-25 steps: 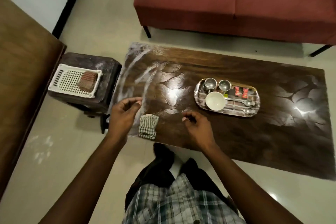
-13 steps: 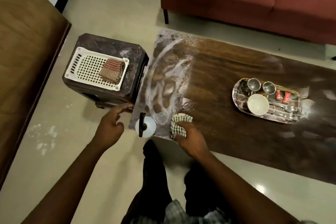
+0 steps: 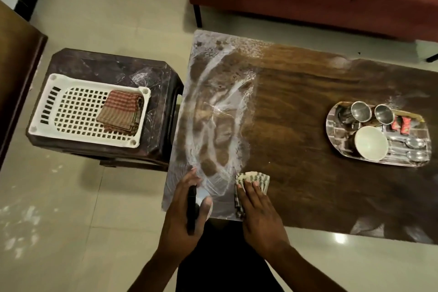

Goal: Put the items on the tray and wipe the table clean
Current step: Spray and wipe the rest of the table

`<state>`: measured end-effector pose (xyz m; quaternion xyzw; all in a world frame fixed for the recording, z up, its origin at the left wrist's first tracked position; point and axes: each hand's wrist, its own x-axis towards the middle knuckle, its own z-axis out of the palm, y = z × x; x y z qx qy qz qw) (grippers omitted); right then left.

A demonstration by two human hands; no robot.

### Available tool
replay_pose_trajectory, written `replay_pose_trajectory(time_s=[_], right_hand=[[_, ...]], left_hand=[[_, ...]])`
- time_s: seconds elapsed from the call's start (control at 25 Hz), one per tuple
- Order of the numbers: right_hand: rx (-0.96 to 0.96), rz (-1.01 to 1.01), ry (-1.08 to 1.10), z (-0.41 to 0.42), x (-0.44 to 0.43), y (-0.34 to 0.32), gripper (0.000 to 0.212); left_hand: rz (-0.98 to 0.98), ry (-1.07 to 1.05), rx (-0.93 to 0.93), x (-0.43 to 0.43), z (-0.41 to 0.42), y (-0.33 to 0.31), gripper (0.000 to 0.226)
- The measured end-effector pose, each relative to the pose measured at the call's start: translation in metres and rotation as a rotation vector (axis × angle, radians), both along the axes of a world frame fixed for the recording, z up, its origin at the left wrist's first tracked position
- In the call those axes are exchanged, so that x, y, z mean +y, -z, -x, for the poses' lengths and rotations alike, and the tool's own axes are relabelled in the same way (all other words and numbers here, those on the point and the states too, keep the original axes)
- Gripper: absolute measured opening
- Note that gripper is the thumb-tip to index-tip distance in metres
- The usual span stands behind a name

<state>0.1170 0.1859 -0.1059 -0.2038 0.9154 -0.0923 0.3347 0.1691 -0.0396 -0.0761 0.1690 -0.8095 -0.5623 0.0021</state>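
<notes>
Checked cotton, folded into a pad, lies under my right hand (image 3: 257,211) at the near edge of the table (image 3: 308,106); my fingers are flat and spread on this cloth (image 3: 254,179), pressing it down rather than pinching it. The cloth's long axis runs away from me, and the white smeared patch (image 3: 220,121) I judge still needs wiping lies just left of it and beyond, stretching towards the far left corner of the table. So my right hand is the nearer one for the wipe, and the stroke should go forward and leftward from where the pad sits. My left hand (image 3: 183,211) is closed around a spray bottle (image 3: 192,208) at the table's near left corner; only its dark top and a bit of pale body show between my fingers. Well apart to the right, the steel tray (image 3: 334,121) holds two steel cups (image 3: 360,111), a white bowl (image 3: 369,146), two spoons (image 3: 413,149) and small red wrapped items (image 3: 237,125), so the gathering looks done. On the stool (image 3: 113,64) to the left, a white plastic basket (image 3: 47,106) holds a folded brown checked cloth (image 3: 120,111), untouched.
</notes>
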Motion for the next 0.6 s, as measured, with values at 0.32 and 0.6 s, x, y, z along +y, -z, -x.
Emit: replay_pose_trajectory(time_s=[0.32,0.6], right_hand=[[0.083,0.059,0.025,0.012,0.014,0.024,0.073],[0.206,0.132,0.213,0.135,0.017,0.041,0.077]], left_hand=[[-0.14,-0.055,-0.028,0.001,0.087,-0.01,0.022],[-0.024,0.02,-0.146,0.01,0.18,-0.018,0.036]])
